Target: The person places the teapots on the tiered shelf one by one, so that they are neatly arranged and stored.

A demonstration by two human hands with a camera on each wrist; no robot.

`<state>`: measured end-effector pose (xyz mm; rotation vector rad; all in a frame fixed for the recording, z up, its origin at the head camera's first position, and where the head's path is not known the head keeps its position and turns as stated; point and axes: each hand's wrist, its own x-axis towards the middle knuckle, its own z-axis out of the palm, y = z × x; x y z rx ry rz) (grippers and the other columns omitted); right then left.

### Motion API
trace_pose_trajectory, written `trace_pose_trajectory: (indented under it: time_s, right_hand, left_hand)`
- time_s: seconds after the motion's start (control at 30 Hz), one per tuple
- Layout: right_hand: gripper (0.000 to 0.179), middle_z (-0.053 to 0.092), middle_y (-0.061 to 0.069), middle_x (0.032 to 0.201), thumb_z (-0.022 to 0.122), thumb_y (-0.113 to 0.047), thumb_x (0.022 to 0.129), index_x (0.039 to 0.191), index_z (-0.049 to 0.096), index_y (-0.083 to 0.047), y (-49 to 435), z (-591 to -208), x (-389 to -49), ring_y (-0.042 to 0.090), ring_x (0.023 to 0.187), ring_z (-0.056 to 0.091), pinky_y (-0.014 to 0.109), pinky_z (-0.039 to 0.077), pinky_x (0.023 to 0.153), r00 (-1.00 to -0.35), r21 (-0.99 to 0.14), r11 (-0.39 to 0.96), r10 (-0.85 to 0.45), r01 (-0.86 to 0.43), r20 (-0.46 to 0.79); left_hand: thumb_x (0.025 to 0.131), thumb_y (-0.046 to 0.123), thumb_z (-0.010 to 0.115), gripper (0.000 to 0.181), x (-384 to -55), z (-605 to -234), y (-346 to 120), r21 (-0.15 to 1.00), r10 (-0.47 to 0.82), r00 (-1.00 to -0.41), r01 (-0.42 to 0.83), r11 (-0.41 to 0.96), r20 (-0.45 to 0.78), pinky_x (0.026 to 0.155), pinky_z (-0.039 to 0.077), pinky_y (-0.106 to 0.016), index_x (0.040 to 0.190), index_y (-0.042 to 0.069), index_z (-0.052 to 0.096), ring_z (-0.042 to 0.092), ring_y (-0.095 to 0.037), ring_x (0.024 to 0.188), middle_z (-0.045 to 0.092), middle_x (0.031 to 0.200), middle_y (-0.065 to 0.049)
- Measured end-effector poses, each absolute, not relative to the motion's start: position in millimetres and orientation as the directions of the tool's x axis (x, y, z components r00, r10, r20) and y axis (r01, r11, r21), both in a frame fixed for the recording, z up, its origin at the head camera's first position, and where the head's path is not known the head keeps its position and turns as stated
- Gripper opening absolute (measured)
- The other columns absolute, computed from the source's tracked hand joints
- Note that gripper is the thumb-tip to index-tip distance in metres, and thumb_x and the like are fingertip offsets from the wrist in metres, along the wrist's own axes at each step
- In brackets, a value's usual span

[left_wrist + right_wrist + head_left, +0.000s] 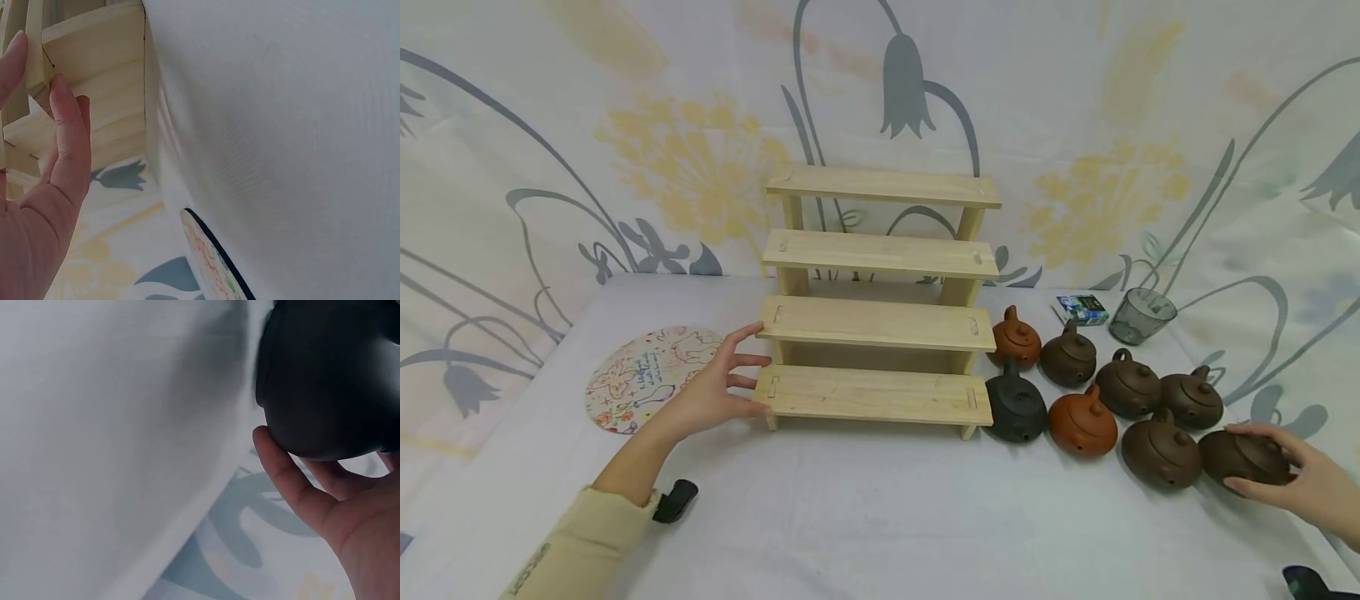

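My left hand [715, 400] grips the left end of a pale wooden stepped shelf [872, 396], its thumb at the lowest step and index finger at the step above. In the left wrist view, the end of a wooden plank [39, 62] lies between the digits. Over at the right, my right hand [1311, 479] holds a dark brown teapot [1247, 457] between thumb and fingers. The right wrist view shows fingers against the rounded side of this teapot [331, 394]. Beside it sits another brown teapot [1161, 450].
More teapots stand right of the shelf: a black one [1015, 404], an orange-red one [1082, 423] and several others. Behind them are a small blue box [1081, 309] and a grey glass cup [1141, 317]. A round patterned mat [640, 375] lies at left. A floral cloth [700, 167] hangs behind.
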<state>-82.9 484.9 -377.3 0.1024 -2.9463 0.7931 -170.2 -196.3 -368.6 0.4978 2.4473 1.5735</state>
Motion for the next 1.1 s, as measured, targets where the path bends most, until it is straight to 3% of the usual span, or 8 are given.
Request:
trace_pose_trajectory:
  time_s: [0.17, 0.37, 0.5, 0.6, 0.67, 0.73, 0.87, 1.1]
  right_hand:
    - [0.068, 0.032, -0.037, 0.106, 0.081, -0.004, 0.069, 0.125, 0.049, -0.024, 480.4, -367.3, -84.6, -0.016, 0.08, 0.039, 0.019, 0.045, 0.051, -0.979, -0.506, 0.845, -0.087, -0.172, 0.187]
    - [0.067, 0.029, -0.037, 0.11, 0.083, -0.007, 0.067, 0.124, 0.049, -0.01, 465.6, -352.2, -89.8, -0.019, 0.086, 0.035, 0.019, 0.042, 0.053, -0.97, -0.458, 0.864, -0.122, -0.208, 0.21]
    - [0.069, 0.024, -0.039, 0.11, 0.084, -0.01, 0.067, 0.126, 0.047, -0.007, 454.5, -340.4, -93.3, -0.021, 0.089, 0.028, 0.043, 0.05, 0.059, -0.97, -0.427, 0.88, -0.126, -0.207, 0.21]
    - [0.07, 0.023, -0.04, 0.112, 0.083, -0.01, 0.068, 0.127, 0.046, -0.007, 447.1, -330.9, -96.5, -0.021, 0.091, 0.025, 0.06, 0.044, 0.061, -0.966, -0.421, 0.878, -0.148, -0.227, 0.213]
    - [0.071, 0.024, -0.039, 0.113, 0.084, -0.01, 0.067, 0.128, 0.047, -0.008, 442.4, -324.9, -99.3, -0.021, 0.093, 0.025, 0.053, 0.046, 0.066, -0.961, -0.412, 0.877, -0.17, -0.249, 0.218]
    - [0.071, 0.026, -0.039, 0.116, 0.084, -0.01, 0.066, 0.127, 0.048, -0.01, 437.7, -319.4, -102.1, -0.021, 0.095, 0.026, 0.034, 0.048, 0.071, -0.954, -0.405, 0.872, -0.198, -0.276, 0.224]
    - [0.069, 0.031, -0.036, 0.118, 0.085, -0.008, 0.065, 0.125, 0.051, -0.011, 425.6, -310.3, -107.8, -0.018, 0.096, 0.033, 0.007, 0.035, 0.062, -0.94, -0.407, 0.852, -0.253, -0.328, 0.228]
    - [0.07, 0.039, -0.027, 0.122, 0.083, -0.002, 0.065, 0.127, 0.052, -0.012, 399.7, -298.5, -119.4, -0.011, 0.097, 0.042, 0.007, 0.035, 0.066, -0.907, -0.439, 0.795, -0.337, -0.418, 0.252]
  left_hand:
    - [0.072, -0.002, 0.078, 0.105, -170.2, -367.1, -195.5, 0.909, 0.368, -0.93, 0.157, 0.387, 0.004, 0.07, 0.055, -0.036, 0.148, 0.026, 0.01, 0.055, -0.039, 0.101, 0.043, 0.131, -0.027]
    - [0.072, -0.001, 0.078, 0.105, -171.3, -367.1, -195.7, 0.906, 0.361, -0.933, 0.147, 0.397, -0.007, 0.07, 0.055, -0.036, 0.147, 0.026, 0.01, 0.055, -0.039, 0.101, 0.043, 0.131, -0.026]
    - [0.072, -0.002, 0.078, 0.105, -171.5, -366.9, -195.8, 0.902, 0.362, -0.932, 0.153, 0.403, -0.004, 0.069, 0.055, -0.035, 0.147, 0.026, 0.011, 0.055, -0.038, 0.1, 0.044, 0.13, -0.026]
    - [0.071, -0.001, 0.078, 0.105, -171.2, -366.6, -195.9, 0.902, 0.361, -0.933, 0.156, 0.403, 0.0, 0.068, 0.055, -0.035, 0.147, 0.026, 0.011, 0.055, -0.037, 0.1, 0.044, 0.13, -0.026]
    - [0.071, -0.001, 0.078, 0.105, -171.1, -366.8, -196.1, 0.902, 0.36, -0.933, 0.155, 0.404, -0.001, 0.068, 0.055, -0.035, 0.147, 0.027, 0.011, 0.055, -0.037, 0.1, 0.044, 0.13, -0.026]
    - [0.071, -0.001, 0.078, 0.105, -171.2, -367.0, -196.3, 0.903, 0.36, -0.933, 0.154, 0.401, -0.001, 0.068, 0.055, -0.035, 0.147, 0.027, 0.011, 0.055, -0.038, 0.1, 0.044, 0.13, -0.026]
    - [0.072, 0.001, 0.079, 0.104, -172.0, -368.2, -196.4, 0.902, 0.359, -0.933, 0.149, 0.406, -0.007, 0.069, 0.055, -0.035, 0.146, 0.028, 0.011, 0.055, -0.037, 0.1, 0.045, 0.13, -0.025]
    - [0.082, 0.013, 0.073, 0.084, -174.8, -366.3, -193.9, 0.914, 0.327, -0.945, 0.119, 0.388, -0.016, 0.068, 0.056, -0.038, 0.145, 0.024, 0.018, 0.059, -0.035, 0.098, 0.047, 0.128, -0.023]
